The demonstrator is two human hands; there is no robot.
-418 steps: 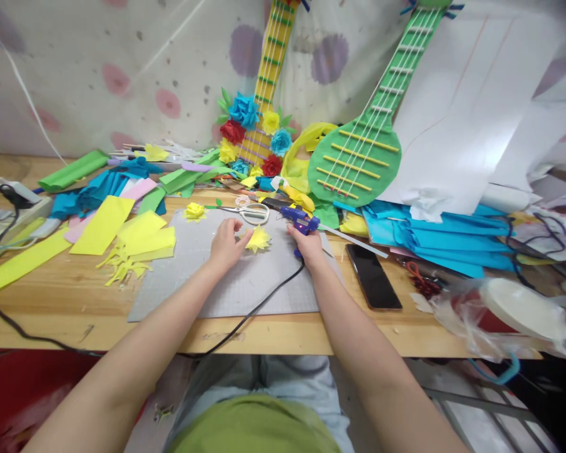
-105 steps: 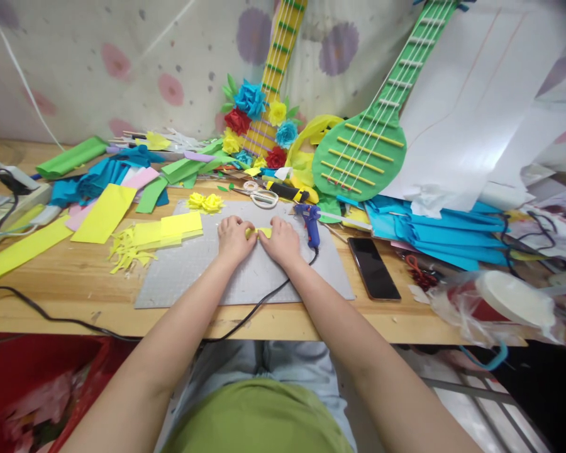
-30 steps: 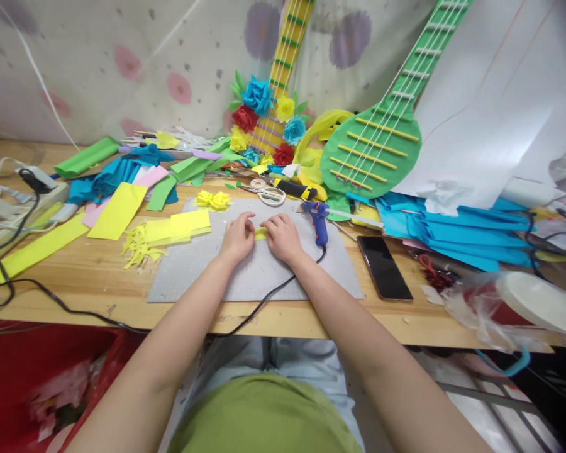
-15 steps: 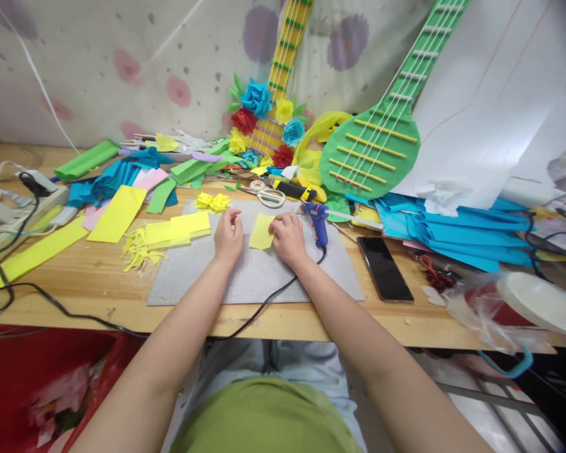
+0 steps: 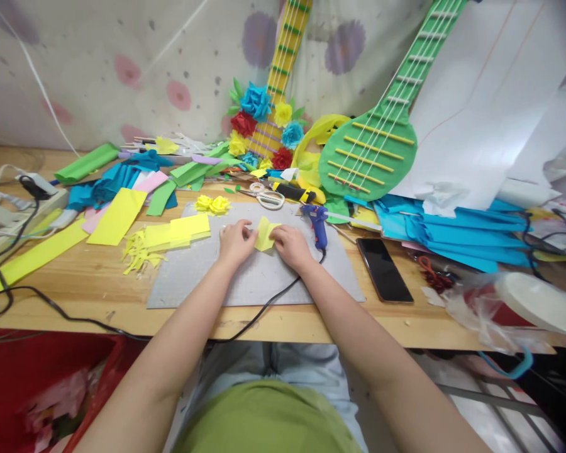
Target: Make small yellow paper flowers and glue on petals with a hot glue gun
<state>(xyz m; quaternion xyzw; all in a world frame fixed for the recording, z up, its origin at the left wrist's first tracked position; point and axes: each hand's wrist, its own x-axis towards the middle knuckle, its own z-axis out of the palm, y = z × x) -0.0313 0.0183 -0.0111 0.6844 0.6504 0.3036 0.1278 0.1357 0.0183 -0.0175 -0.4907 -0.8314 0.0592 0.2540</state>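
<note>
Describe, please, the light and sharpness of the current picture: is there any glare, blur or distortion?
Head view: bright, soft glare on the white sheet at right; head view: wide-angle stretching towards the edges, with the plastic bag pulled sideways and soft; head view: the yellow paper at the right hand clear enough to show a crease.
</note>
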